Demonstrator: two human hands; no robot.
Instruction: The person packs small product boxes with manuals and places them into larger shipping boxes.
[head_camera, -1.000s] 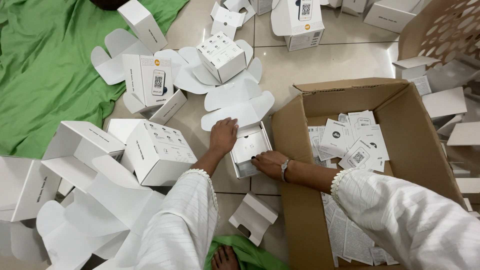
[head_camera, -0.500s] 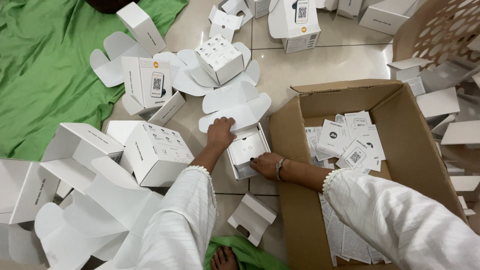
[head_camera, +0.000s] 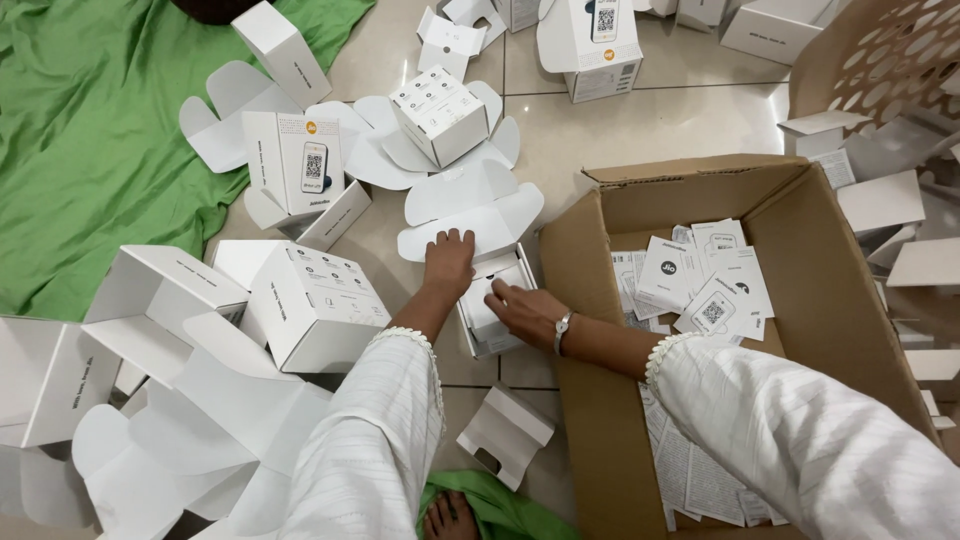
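Beside brown carton (head_camera: 600, 230); both hands (head_camera: 448, 262) (head_camera: 525, 310) seemingly inside open white box (head_camera: 478, 322)

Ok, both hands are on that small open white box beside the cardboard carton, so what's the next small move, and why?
Probably press the insert down flat. The left hand holds the small open white box at its far edge, by the raised flaps, while the right hand has its fingers inside, so the box looks steadied but not yet closed.

White cartons (head_camera: 310, 305) are crowding the floor left of both hands; bare tile (head_camera: 640, 125) beyond the brown box (head_camera: 600, 420) is staying passable
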